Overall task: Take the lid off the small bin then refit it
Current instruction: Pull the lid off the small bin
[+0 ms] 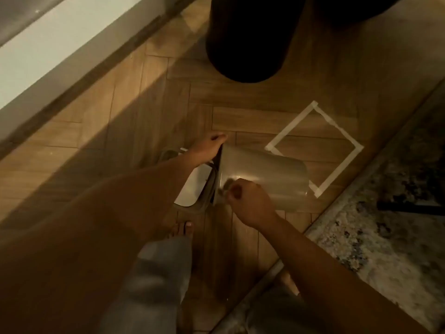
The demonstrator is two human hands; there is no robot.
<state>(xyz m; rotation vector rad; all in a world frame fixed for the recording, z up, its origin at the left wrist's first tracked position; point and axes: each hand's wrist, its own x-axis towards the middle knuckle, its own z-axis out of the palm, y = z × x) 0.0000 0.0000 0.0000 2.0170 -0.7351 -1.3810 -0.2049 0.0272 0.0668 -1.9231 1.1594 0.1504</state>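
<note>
A small grey bin (267, 174) lies tipped on its side on the wooden floor, its open end facing left. Its lid (192, 189), white on the face with a grey rim, sits at that open end, slightly apart from the rim. My left hand (209, 147) grips the far upper edge of the bin's mouth. My right hand (250, 201) is closed on the near rim of the bin at the mouth. Whether either hand touches the lid is hidden by the arms.
A square of pale tape (313, 148) marks the floor just right of the bin. A tall dark cylinder (250, 39) stands behind. A patterned rug (385, 225) lies at the right, a white ledge (60, 51) at the left. My bare foot (183, 231) is just below the lid.
</note>
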